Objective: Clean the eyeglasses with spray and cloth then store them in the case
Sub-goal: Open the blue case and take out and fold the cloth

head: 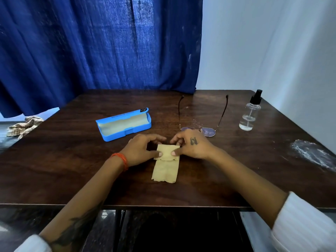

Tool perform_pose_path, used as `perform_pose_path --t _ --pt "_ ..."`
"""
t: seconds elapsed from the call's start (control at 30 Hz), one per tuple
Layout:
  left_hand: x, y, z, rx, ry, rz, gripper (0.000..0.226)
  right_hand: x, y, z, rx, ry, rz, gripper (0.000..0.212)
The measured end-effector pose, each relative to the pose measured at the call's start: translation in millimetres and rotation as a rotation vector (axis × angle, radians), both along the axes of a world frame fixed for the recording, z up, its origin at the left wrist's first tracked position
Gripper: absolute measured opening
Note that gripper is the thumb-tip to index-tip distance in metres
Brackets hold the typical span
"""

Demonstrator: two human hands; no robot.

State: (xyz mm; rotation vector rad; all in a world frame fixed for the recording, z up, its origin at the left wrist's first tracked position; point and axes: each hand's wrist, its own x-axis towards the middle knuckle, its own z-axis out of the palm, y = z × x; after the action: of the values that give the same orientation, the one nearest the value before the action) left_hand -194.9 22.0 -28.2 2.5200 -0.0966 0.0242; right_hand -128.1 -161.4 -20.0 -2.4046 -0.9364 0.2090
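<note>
Seen from the head camera, a person's left hand (143, 149) and right hand (190, 145) pinch the far end of a tan microfibre cloth (166, 164) between thumbs and curled fingers, folding it over on a dark wood-grain table (72, 170). The eyeglasses (203, 130) lie just beyond the cloth, temples open and pointing away, partly hidden by the right hand; droplets speckle the tabletop near them, suggesting the spraying is done. Whether wiping is finished cannot be told, and storing clearly remains: the blue case (125, 125) sits open and empty beyond the cloth to the left. The clear spray bottle (249, 113) stands upright well to the cloth's right. A whitish scuff (312, 151) marks the table farther right. Behind hang a blue curtain (100, 42) and a pale wall (269, 42); a checked rag (24, 126) lies off the table's left edge.
</note>
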Motion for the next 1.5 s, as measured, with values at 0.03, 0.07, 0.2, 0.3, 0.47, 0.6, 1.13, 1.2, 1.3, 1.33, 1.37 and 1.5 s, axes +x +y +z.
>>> perform_pose_path --t 0.03,0.07,0.2,0.3,0.47,0.6,1.13,1.2,1.3,1.33,1.37,1.5 --pt "0.5 -1.4 0.8 -0.033 -0.018 0.003 0.040 1.5 1.4 1.3 0.031 -0.014 -0.003 0.027" --pt "1.1 -3.7 1.7 -0.064 -0.052 0.011 0.033 2.7 1.9 2.7 0.070 -0.038 -0.007 0.020" --pt "1.8 -16.3 1.7 -0.002 -0.341 0.060 0.023 2.7 -4.7 3.7 0.204 -0.300 -0.014 0.016" --pt "-7.6 -24.0 -4.1 0.078 -0.495 0.011 0.025 -8.3 -18.2 -3.0 0.262 -0.446 0.015 0.024" --pt "-24.9 -23.4 -7.3 0.036 -0.363 -0.095 0.026 -28.0 -35.6 -15.5 0.173 -0.431 0.126 0.032" --pt "-20.0 -15.5 -1.0 -0.109 -0.291 -0.017 0.021 -21.6 -34.0 -9.2 0.339 -0.194 -0.002 0.025" --pt "5.5 -65.6 -10.2 -0.046 -0.468 -0.045 0.022 -6.6 -51.6 -8.7 0.203 -0.532 0.018 0.024" --pt "6.2 -75.1 -12.3 -0.020 -0.527 -0.098 0.023 -8.2 -64.4 -13.9 0.188 -0.610 0.049 0.026" --pt "2.7 -80.7 -15.8 0.015 -0.543 -0.218 0.030 -12.2 -81.2 -18.8 0.158 -0.654 0.125 0.033" --pt "0.6 -80.6 -16.5 0.019 -0.538 -0.259 0.031 -13.3 -85.9 -19.4 0.137 -0.650 0.153 0.035" --pt "-1.4 -79.3 -16.7 0.001 -0.529 -0.286 0.031 -14.0 -90.1 -20.0 0.117 -0.638 0.177 0.037" --pt "1.2 -69.9 -15.2 -0.207 -0.524 -0.180 0.028 -15.8 -104.4 -22.2 0.179 -0.548 0.163 0.048"
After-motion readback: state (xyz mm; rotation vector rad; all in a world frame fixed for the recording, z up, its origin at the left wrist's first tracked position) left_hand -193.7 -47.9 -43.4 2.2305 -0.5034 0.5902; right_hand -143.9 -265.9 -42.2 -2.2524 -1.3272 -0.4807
